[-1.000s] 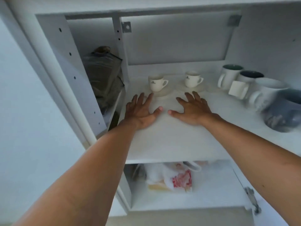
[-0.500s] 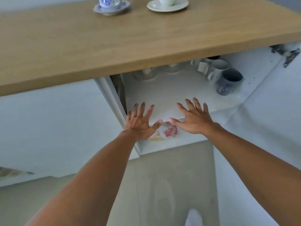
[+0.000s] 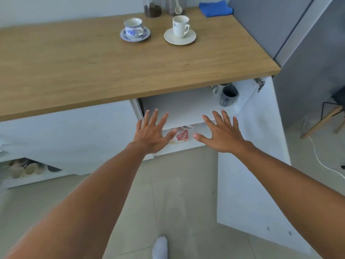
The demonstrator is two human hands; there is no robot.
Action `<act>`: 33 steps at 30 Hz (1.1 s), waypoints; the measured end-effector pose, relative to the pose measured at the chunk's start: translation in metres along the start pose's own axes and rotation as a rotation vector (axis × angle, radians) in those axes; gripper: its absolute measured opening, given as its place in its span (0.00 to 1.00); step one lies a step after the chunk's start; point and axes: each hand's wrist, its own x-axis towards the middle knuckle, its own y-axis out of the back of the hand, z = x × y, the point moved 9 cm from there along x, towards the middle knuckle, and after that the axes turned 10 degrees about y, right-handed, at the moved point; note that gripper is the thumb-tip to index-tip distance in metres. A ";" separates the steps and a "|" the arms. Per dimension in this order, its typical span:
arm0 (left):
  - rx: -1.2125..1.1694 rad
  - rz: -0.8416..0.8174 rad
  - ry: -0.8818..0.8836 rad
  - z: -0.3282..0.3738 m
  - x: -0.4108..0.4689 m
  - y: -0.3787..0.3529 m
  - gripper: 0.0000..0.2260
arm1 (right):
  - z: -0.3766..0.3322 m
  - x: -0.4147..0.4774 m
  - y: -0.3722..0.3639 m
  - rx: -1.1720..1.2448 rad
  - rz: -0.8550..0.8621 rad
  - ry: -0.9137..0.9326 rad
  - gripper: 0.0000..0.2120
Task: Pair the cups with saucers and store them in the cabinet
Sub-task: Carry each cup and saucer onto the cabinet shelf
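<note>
On the wooden countertop (image 3: pixel 93 68) stand two pairs: a blue-patterned cup (image 3: pixel 133 28) on its matching saucer (image 3: pixel 145 35), and to its right a plain white cup (image 3: pixel 180 26) on a white saucer (image 3: pixel 188 39). Below the counter the cabinet shelf (image 3: pixel 183 107) shows, its door (image 3: pixel 248 165) swung open on the right. My left hand (image 3: pixel 153 133) and my right hand (image 3: pixel 222 133) hover in front of the shelf edge, fingers spread, holding nothing. The cups stored at the back of the shelf are hidden by the countertop.
Mugs (image 3: pixel 228 95) sit at the shelf's right end. A plastic bag (image 3: pixel 182 135) lies on the lower shelf. Glass jars (image 3: pixel 153 7), a spoon (image 3: pixel 178 8) and a blue cloth (image 3: pixel 215 8) stand at the counter's back. A grey fridge (image 3: pixel 298 34) is at the right, a chair (image 3: pixel 328 116) beyond.
My view rose from inside the cabinet to above the countertop. Both hands drew back from the shelf surface to just outside its front edge, still spread and empty.
</note>
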 end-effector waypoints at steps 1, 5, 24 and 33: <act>0.006 0.012 -0.003 0.004 -0.003 0.013 0.36 | 0.000 -0.003 0.012 -0.003 0.012 0.003 0.44; 0.007 0.037 0.005 0.019 -0.002 0.066 0.35 | 0.004 -0.008 0.060 0.006 0.059 0.003 0.44; -0.161 0.005 0.071 0.017 0.237 0.192 0.32 | 0.078 0.212 0.210 0.072 0.080 -0.095 0.42; -0.312 0.003 0.193 0.021 0.355 0.187 0.32 | 0.115 0.335 0.221 0.158 0.061 -0.069 0.42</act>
